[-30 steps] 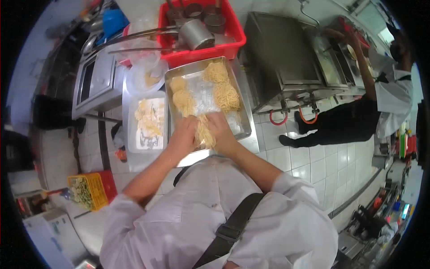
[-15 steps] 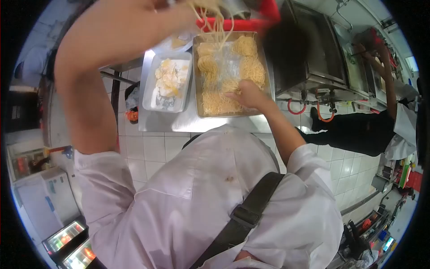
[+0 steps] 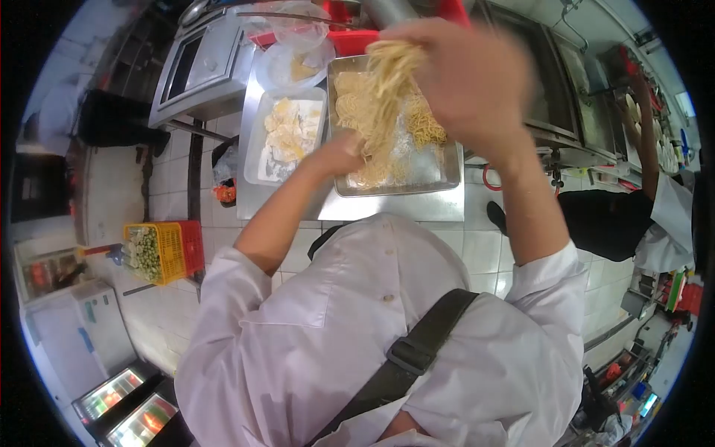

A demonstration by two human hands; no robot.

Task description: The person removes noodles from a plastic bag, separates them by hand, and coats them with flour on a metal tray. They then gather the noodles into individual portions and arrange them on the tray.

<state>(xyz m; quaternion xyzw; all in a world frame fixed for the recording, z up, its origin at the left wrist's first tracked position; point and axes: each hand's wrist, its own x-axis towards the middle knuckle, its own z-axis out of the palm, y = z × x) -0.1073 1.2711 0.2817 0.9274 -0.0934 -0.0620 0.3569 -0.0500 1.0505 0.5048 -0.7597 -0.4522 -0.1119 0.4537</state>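
My right hand, blurred by motion, is raised over the metal tray. It is closed on a long bunch of noodles that hangs down into the tray. Low at the tray's left side, my left hand has its fingers curled into noodle strands, and its fingertips are partly hidden. More noodles lie at the tray's right, and another pile sits at its left. White flour dusts the tray's bottom.
Left of the tray stands a plastic tub with floury yellow pieces. Behind it are a clear bag and a red container. A yellow crate is on the floor at left. A co-worker stands at right.
My left hand has come down from above into the tray's left side. My right hand has risen out of the tray, lifting noodles. The noodles at the tray's front and right have thinned.
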